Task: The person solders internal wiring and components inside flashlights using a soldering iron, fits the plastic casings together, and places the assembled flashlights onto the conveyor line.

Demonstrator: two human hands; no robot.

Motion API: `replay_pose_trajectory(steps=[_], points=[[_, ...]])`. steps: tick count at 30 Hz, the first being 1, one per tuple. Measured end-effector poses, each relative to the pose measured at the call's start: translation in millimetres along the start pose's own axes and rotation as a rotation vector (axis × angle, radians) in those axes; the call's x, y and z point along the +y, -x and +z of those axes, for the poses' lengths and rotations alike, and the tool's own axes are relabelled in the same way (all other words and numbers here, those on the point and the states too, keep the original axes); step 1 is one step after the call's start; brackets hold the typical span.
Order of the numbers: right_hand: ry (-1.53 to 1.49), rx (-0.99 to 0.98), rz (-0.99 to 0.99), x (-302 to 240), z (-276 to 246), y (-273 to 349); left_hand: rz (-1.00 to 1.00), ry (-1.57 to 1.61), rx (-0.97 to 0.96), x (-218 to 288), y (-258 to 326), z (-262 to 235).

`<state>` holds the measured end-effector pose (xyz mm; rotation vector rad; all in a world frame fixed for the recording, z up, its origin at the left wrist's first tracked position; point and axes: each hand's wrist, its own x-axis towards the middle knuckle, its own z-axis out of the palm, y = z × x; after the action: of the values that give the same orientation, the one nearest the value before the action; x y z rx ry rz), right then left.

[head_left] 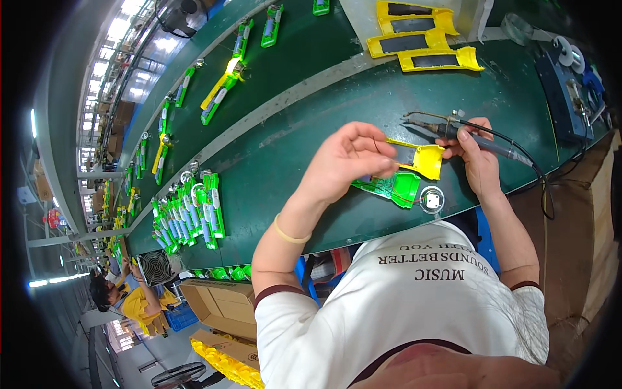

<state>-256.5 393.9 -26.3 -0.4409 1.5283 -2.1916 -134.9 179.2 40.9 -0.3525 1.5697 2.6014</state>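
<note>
Right hand (478, 155) closed round a soldering iron (470, 138), pen-like, tip pointing left over the counter (272, 185), presumably for fine control. Left hand (350, 159) curled beside the yellow shell (427, 162); cannot tell whether its fingers pinch anything. Yellow shell lies next to the green casing (405, 188), near the counter's front edge, likely for easy reach; a round disc (432, 200) sits just beside, wire running toward the casing. Grouped green casings (188, 220) at left hold blue-grey cylinders, apparently ranked to save space. Below, an open carton (223, 299), contents unreadable; yellow parts (223, 365) heaped by another box (227, 345).
</note>
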Motion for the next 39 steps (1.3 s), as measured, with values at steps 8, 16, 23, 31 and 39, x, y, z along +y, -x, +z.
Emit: replay_pose_trajectory(steps=[8, 16, 23, 31, 39], points=[[0.021, 0.005, -0.065, -15.6, 21.3, 8.4, 0.085, -0.149, 0.262, -8.5, 4.3, -13.3], [0.039, -0.096, -0.026, 2.9, 41.7, 7.9, 0.243, -0.580, 0.336, -11.6, 4.0, -22.5], [0.245, -0.155, -0.058, 11.6, 38.5, 9.9, 0.382, -1.485, 0.147, -0.2, -10.7, -37.0], [0.366, -0.181, -0.020, 3.7, 40.3, 8.8, 0.200, -1.523, -0.041, 5.5, -23.6, -41.1], [0.465, -0.196, 0.042, -4.5, 45.9, 7.0, 0.192, -1.567, -0.005, 4.2, -24.7, -35.2]])
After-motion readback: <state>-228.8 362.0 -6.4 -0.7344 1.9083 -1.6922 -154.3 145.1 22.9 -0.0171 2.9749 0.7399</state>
